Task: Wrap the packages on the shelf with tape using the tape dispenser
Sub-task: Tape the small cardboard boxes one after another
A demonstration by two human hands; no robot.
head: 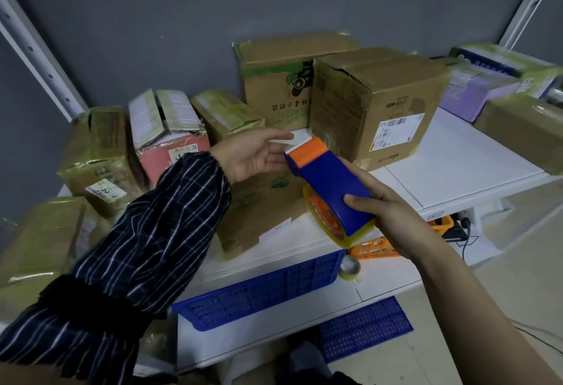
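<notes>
The tape dispenser (pixel 329 183) is gripped around its blue body by the right hand (pixel 393 214), above the front edge of the shelf (pixel 457 168). Its orange toothed end is touched by the left hand (pixel 253 156), held open with straight fingers. Packages (pixel 374 104) are stood along the back edge.

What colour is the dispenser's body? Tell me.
The dispenser body is dark blue, clearest in the head view.
</notes>
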